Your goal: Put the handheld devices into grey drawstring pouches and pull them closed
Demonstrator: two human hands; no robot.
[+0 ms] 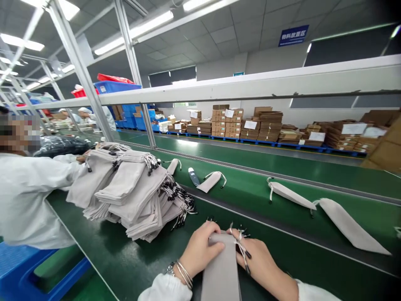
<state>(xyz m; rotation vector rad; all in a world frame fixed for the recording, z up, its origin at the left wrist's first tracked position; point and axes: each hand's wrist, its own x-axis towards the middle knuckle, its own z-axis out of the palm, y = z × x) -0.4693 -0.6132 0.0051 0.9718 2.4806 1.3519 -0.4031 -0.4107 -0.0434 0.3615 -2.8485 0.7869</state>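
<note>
At the bottom centre a grey drawstring pouch [221, 267] lies upright in view, its corded top away from me. My left hand [202, 246] grips its top left edge, the thumb across the cloth. On the right side of the opening is my right hand [255, 257], fingers closed at the pouch's top edge and white cords with black tips hanging over them. A large pile of grey pouches [131, 192] stands to the left on the green table. Beyond my hands, a dark device with a white end [193, 177] rests beside a pouch [210, 181] on the belt.
More pouches [347, 221] lie on the green belt [250, 200] at right. A co-worker in white [31, 196] sits at left, one hand by the pile, near a blue stool [28, 267]. A metal rail [219, 90] crosses above; stacked cartons [227, 123] stand behind.
</note>
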